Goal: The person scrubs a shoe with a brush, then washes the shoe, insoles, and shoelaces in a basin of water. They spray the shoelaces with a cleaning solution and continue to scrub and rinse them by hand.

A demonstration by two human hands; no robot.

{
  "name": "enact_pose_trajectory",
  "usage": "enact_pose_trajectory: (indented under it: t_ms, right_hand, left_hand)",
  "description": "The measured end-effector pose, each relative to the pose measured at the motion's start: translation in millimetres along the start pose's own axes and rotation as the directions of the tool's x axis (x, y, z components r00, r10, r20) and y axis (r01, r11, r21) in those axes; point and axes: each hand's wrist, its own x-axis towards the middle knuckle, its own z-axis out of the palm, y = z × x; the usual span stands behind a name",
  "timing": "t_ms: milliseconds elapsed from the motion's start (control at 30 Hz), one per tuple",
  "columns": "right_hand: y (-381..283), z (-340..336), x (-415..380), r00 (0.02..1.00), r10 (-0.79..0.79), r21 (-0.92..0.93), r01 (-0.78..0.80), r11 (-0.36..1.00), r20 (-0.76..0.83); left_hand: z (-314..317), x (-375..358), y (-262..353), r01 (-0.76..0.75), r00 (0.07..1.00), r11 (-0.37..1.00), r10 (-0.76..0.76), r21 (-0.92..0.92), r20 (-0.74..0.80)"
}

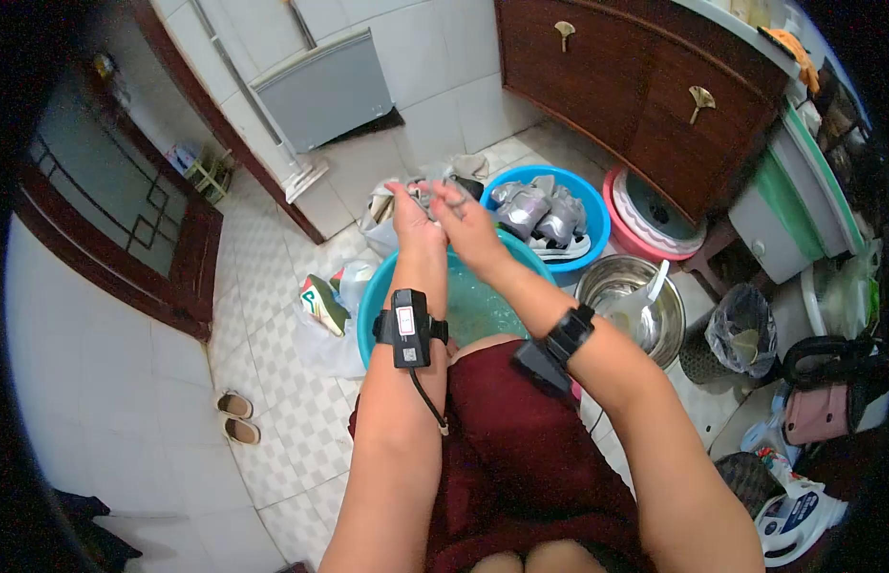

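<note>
Both of my hands are raised side by side over the far rim of a teal basin holding cloudy water. Small, greyish, crumpled material shows between them, too small to name. My left hand is closed against it, thumb upward. Close beside it, my right hand has its fingers bent around the same material. Right behind the hands, a plastic bag holds shoes. To the right, a blue basin contains silvery-grey shoes.
A green and white shoe lies on a bag at left. Steel bowl with a white scoop, lined bin and pink basin stand right, below a brown cabinet. Beige slippers lie on the tiles.
</note>
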Motion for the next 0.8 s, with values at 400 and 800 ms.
enact_pose_trajectory:
  t_ms: [400, 800]
  right_hand:
    - [7, -9, 12, 0.990, -0.072, -0.221, 0.098, 0.970, 0.125]
    - [19, -16, 17, 0.956, 0.278, 0.018, -0.281, 0.960, 0.094]
  left_hand:
    - [-42, 53, -14, 0.067, 0.997, 0.994, -0.070, 0.088, 0.021]
    - [6, -6, -8, 0.208, 0.973, 0.968, -0.190, 0.138, -0.132]
